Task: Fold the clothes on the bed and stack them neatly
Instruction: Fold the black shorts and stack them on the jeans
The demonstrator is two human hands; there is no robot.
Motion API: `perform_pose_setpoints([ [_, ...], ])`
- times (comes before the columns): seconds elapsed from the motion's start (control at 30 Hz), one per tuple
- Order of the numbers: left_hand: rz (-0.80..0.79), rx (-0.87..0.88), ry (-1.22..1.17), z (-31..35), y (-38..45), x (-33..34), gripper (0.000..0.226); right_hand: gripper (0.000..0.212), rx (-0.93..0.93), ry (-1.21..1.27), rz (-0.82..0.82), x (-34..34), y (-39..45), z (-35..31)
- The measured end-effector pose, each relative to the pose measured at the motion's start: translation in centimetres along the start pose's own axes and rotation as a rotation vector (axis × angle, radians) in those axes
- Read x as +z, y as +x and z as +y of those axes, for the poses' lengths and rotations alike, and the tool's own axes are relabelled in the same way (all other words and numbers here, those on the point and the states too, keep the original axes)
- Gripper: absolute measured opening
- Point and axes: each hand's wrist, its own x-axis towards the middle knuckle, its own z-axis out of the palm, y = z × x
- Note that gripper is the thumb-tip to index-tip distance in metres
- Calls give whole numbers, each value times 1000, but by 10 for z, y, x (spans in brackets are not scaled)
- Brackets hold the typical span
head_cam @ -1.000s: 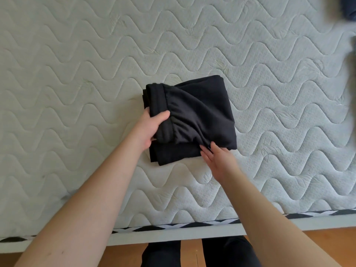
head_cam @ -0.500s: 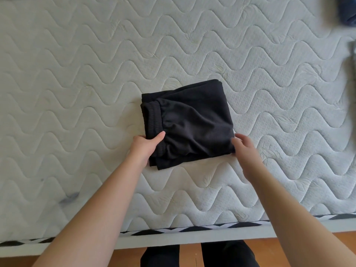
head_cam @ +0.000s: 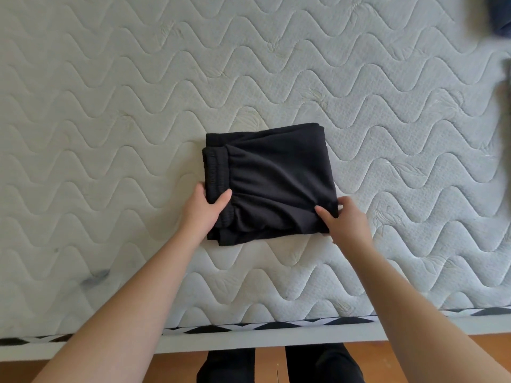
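A black garment [head_cam: 272, 175] with an elastic waistband lies folded into a thick square in the middle of the white quilted mattress [head_cam: 110, 120]. My left hand [head_cam: 206, 208] grips its near left edge at the waistband, thumb on top and fingers under the fabric. My right hand [head_cam: 344, 221] pinches the near right corner, thumb on top of the cloth and fingers at its side.
A dark blue piece of clothing [head_cam: 502, 17] lies at the far right corner of the view, with another dark item [head_cam: 507, 87] just below it at the right edge. The mattress front edge [head_cam: 249, 338] runs along the bottom, above a wooden floor.
My left hand slid from the waistband's middle toward the near left edge. My right hand moved from the near edge to the right corner and took hold of it.
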Motion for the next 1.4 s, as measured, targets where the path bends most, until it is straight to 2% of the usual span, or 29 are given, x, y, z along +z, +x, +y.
perform_pose_setpoints([
  [0.07, -34, 1, 106, 2, 3, -4, 73, 53, -14, -176, 16, -9, 4, -4],
  [0.17, -136, -13, 106, 9, 10, -12, 102, 62, -118, -83, 63, -21, 17, -17],
  [0.27, -115, -77, -246, 27, 23, -15, 100, 72, -159, 102, 7, -27, 38, -45],
  [0.33, -88, -172, -467, 44, 36, -16, 103, 79, -156, 142, -28, -24, 53, -67],
  [0.43, -72, -322, -567, 67, 49, -10, 112, 86, -129, 149, 24, -11, 71, -95],
  [0.5, -17, -341, -461, 73, 52, -1, 104, 75, -100, 117, 88, -2, 79, -104],
  [0.57, 36, -311, -410, 69, 55, 3, 86, 51, -104, 108, 124, 1, 88, -101],
  [0.63, -1, -268, -453, 61, 58, 1, 71, 36, -118, 156, 120, -2, 96, -94],
  [0.73, -67, -216, -473, 54, 60, 0, 55, 28, -125, 206, 91, -9, 105, -85],
  [0.87, 66, -144, -191, 64, 53, 9, 71, 31, -139, 201, 97, -12, 104, -89],
  [0.97, 9, -119, -187, 60, 44, 4, 77, 47, -87, 184, 125, -15, 94, -85],
  [1.03, -76, -95, -110, 49, 38, 0, 76, 56, -78, 58, 49, -18, 86, -75],
  [1.07, -77, -74, 37, 44, 35, 0, 77, 59, -110, -26, -29, -19, 82, -69],
  [1.13, 2, -33, 330, 36, 29, 3, 76, 64, -216, -164, -155, -19, 77, -61],
  [1.17, 42, -17, 365, 35, 26, 5, 75, 62, -255, -194, -171, -19, 75, -58],
  [1.27, 61, 21, 178, 37, 17, 7, 67, 48, -322, -171, -85, -19, 68, -53],
  [1.33, 9, 67, -27, 37, 10, 6, 53, 37, -339, -118, -29, -20, 61, -48],
  [1.4, -30, 110, -97, 39, 0, 2, 47, 29, -342, -21, 4, -22, 51, -42],
])
